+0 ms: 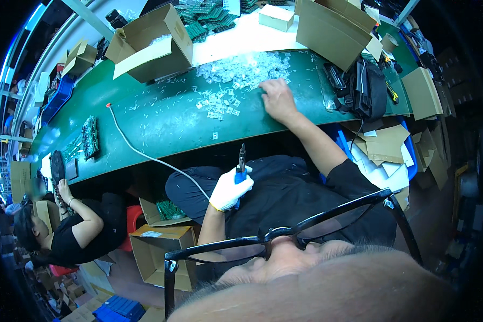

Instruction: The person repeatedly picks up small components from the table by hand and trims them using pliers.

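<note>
My left hand (229, 191), in a white glove with a yellow cuff, is closed around blue-handled cutting pliers (241, 173) over my lap, their dark jaws pointing up toward the bench. Bare, my right hand (279, 101) rests at the near right edge of a heap of small clear-and-white parts (247, 70). Its fingers are curled in, and whatever they hold is too small to make out. A smaller group of square parts (220, 103) lies left of that hand, and a single part (215, 136) sits near the bench edge.
Thin clippings dot the green bench (161, 123). A pale cord (139, 152) runs across it toward my left wrist. Open cartons (155, 56) and green circuit boards (209, 21) stand behind; a black bag (366, 88) is at right. A co-worker (86, 228) sits at left.
</note>
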A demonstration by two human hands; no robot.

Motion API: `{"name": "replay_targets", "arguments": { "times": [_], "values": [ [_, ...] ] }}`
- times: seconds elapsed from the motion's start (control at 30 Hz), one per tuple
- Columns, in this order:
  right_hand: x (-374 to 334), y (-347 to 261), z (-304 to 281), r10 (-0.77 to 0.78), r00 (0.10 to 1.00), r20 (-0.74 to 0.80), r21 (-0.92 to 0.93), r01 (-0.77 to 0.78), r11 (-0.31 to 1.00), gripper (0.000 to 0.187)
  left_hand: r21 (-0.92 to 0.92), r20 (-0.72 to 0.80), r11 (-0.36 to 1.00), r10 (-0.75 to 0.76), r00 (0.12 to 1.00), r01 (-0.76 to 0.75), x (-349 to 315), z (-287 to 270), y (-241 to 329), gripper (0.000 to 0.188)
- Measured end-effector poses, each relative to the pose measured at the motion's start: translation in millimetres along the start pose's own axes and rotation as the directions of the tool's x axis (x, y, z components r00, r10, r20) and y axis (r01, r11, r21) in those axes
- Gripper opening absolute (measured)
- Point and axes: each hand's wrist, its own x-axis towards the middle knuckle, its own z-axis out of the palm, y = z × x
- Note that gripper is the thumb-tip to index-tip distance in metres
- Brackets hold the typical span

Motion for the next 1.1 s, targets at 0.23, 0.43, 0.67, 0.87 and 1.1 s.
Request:
{"name": "replay_targets", "arguments": {
  "times": [0.23,0.43,0.67,0.87,1.1],
  "values": [
    [0.9,29.3,-2.5,0.050,0.998,0.035,0.113,-0.054,0.992,0.020,0.052,0.010,0.999,0.003,1.000,-0.003,4.9,3.7,-2.1,0.039],
    [-19.6,-10.3,-2.4,0.283,0.855,0.434,0.836,-0.499,0.227,0.011,0.035,0.003,0.998,0.059,0.998,-0.059,8.3,0.5,-5.5,0.037],
    [-49.8,-52.3,8.9,0.095,0.712,0.696,0.716,-0.698,-0.013,0.036,-0.025,0.013,0.999,0.040,0.999,-0.039,9.5,-2.3,-5.2,0.040],
    [-53.1,-58.1,3.9,0.056,0.679,0.732,0.676,-0.734,0.063,0.018,-0.158,0.005,0.986,0.045,0.999,-0.044,8.7,-3.4,-4.7,0.047],
    [-54.6,-73.1,-1.9,0.034,0.712,0.701,0.713,-0.700,-0.032,0.016,-0.199,0.024,0.979,0.040,0.999,-0.034,9.8,-5.7,-3.9,0.050]
  ]
}}
